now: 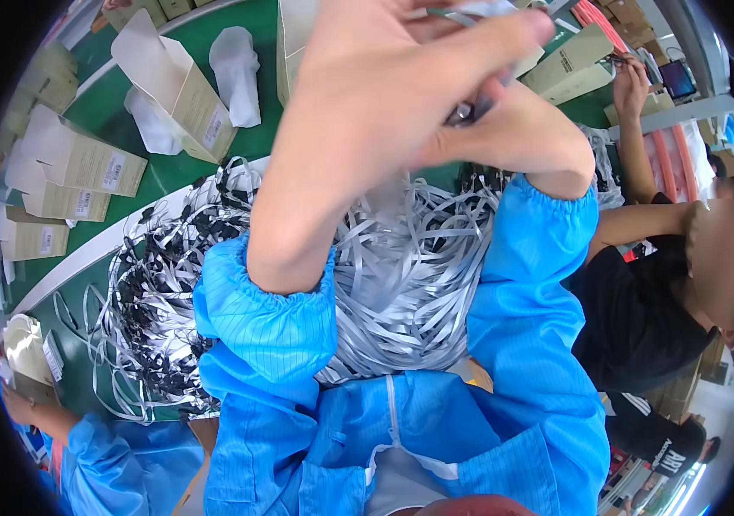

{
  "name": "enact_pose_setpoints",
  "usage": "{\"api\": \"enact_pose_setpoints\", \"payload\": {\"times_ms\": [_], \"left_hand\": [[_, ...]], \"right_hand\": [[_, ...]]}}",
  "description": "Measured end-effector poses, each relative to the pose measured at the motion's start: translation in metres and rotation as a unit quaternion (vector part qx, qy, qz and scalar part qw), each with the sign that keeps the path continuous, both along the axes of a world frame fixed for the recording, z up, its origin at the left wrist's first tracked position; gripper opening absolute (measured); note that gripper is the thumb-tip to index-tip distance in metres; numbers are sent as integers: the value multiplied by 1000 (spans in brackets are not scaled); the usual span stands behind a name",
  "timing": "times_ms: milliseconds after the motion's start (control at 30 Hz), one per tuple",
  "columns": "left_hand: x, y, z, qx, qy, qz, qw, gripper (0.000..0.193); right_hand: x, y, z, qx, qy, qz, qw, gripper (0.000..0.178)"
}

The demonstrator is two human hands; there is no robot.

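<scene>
My left hand (393, 95) is raised large and close, blurred by motion, its fingers bent round something I cannot make out. Behind and partly under it reaches my right hand (483, 142), whose fingers are mostly hidden. Where the hands meet shows a small dark shiny piece (463, 112), too blurred to name. Below both hands lies a big heap of grey flat straps (410, 292), like lanyards, spread toward me. On its left side many black clip-like ends (156, 284) are bunched together.
Open cartons (182, 95) stand on the green table (96, 103), with a white wrapped item (235, 77) beside one. Another carton (569, 64) is at the far right. A co-worker in black (642, 301) works to my right; a blue-sleeved co-worker (126, 464) is at lower left.
</scene>
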State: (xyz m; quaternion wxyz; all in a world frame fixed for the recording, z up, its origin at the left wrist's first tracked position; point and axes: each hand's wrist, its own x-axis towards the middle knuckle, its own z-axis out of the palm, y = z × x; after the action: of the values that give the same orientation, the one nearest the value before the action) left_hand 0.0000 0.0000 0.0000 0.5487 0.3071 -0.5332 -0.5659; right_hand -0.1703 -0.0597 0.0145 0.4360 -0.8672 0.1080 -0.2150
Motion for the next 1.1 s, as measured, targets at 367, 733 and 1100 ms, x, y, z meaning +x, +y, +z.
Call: {"api": "enact_pose_setpoints", "payload": {"times_ms": [367, 733, 1100], "left_hand": [[-62, -19, -19, -149, 87, 77, 982, 20], [-10, 10, -38, -30, -567, -6, 823, 29], [-15, -9, -98, 94, -596, -8, 797, 25]], "right_hand": [[-1, 23, 7, -487, -287, -432, 703, 50], [-76, -83, 5, -119, -481, -433, 753, 39], [-69, -152, -55, -246, -193, -403, 860, 52]]}}
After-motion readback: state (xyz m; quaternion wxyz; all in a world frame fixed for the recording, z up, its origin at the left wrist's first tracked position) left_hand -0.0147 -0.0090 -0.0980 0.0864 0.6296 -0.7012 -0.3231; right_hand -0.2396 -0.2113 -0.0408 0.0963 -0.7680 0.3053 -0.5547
